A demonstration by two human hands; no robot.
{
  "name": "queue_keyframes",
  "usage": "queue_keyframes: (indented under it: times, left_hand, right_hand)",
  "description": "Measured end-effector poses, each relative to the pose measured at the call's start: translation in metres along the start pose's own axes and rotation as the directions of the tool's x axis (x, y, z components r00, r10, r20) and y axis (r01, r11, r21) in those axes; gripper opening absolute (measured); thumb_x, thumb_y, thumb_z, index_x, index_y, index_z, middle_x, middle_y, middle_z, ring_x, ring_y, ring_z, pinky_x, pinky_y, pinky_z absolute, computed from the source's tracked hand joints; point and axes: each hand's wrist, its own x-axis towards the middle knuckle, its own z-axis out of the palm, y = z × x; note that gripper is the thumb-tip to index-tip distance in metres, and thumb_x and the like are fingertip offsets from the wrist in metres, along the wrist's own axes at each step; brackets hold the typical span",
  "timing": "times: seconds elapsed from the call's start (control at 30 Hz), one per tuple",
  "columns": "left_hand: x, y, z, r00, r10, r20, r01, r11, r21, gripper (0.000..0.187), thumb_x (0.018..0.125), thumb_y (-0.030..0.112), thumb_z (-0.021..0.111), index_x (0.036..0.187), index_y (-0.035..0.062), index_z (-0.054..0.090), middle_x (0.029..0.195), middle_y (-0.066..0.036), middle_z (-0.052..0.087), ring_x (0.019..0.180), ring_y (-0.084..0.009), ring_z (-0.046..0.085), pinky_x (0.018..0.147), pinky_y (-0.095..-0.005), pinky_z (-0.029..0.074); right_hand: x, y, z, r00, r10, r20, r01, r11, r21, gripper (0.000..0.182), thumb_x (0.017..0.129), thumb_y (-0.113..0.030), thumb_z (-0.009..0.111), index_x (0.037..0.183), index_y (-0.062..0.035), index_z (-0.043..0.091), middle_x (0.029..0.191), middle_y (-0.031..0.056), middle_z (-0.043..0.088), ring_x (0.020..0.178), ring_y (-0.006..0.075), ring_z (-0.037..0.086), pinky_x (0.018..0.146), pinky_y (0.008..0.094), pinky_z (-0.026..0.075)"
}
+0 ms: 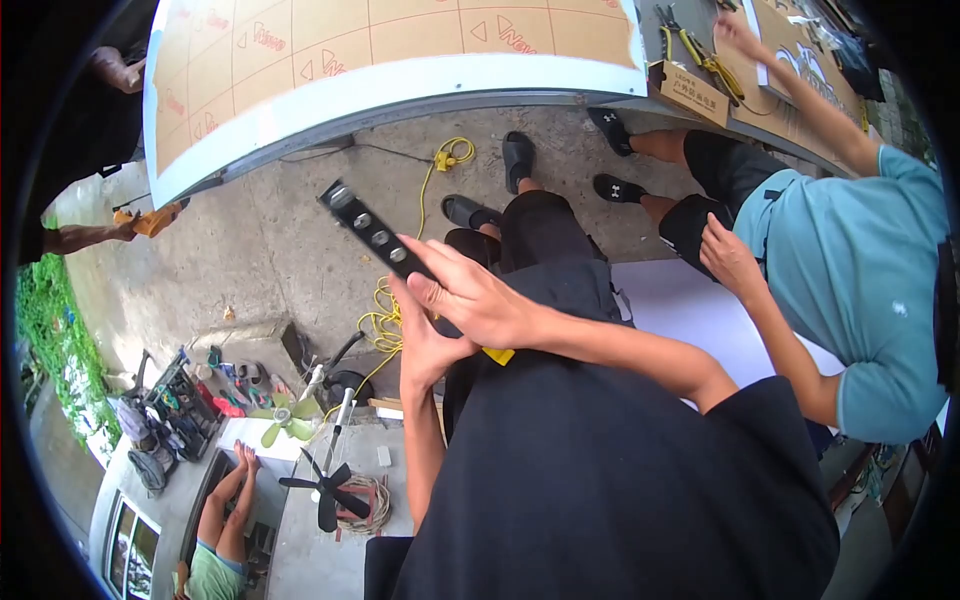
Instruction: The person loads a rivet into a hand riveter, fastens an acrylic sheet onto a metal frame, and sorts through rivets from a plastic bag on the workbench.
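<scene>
A long black bar (365, 226) with several silver round pieces along its face slants up and to the left in front of my body. My right hand (480, 300) is wrapped over its lower end, fingers along the bar. Below it, my left hand (428, 345) closes on the same end from the other side, and the two hands touch. The bar's lower end is hidden by my hands. A small yellow thing (498, 355) shows beneath my right wrist.
A white-edged panel (400, 90) with brown printed covering spans the top. At right, a teal-shirted co-worker (840, 270) reaches toward tools (700, 60) by a cardboard box (690, 92). Another person holds an orange tool (155, 220) at left. Yellow cable (385, 325) and fans (325, 492) lie lower left.
</scene>
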Motion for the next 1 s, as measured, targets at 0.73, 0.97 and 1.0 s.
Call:
queue_keyframes:
  times: [0.73,0.97,1.0]
  left_hand:
    - [0.010,-0.029,0.008,0.986,-0.100,-0.131,0.006,0.815,-0.580,0.039,0.066,0.001,0.048,0.105,0.0005,0.045,0.082,-0.013,0.055,0.065,-0.0242,0.058,0.060,-0.0385,0.054]
    - [0.018,-0.022,0.006,0.988,-0.074,-0.135,-0.005,0.862,-0.507,0.037,0.066,0.000,0.050,0.103,-0.0002,0.047,0.078,-0.013,0.057,0.061,-0.0222,0.059,0.056,-0.0362,0.053]
    - [0.019,-0.020,0.006,0.988,-0.069,-0.139,-0.010,0.864,-0.503,0.037,0.066,0.000,0.050,0.103,-0.0002,0.047,0.078,-0.013,0.057,0.060,-0.0221,0.059,0.055,-0.0360,0.053]
  right_hand:
    - [0.124,0.027,-0.126,0.909,-0.228,-0.350,-0.085,0.719,-0.689,0.021,0.078,-0.022,0.070,0.077,-0.0040,0.059,0.075,0.0131,0.062,0.078,0.0314,0.060,0.073,0.0418,0.046]
    - [0.119,0.026,-0.124,0.897,-0.241,-0.371,-0.083,0.732,-0.676,0.022,0.079,-0.024,0.070,0.079,-0.0042,0.059,0.070,0.0136,0.059,0.077,0.0329,0.059,0.072,0.0427,0.045]
    - [0.121,0.027,-0.124,0.896,-0.245,-0.371,-0.080,0.732,-0.677,0.022,0.079,-0.024,0.070,0.079,-0.0042,0.059,0.070,0.0136,0.059,0.077,0.0329,0.059,0.072,0.0427,0.045]
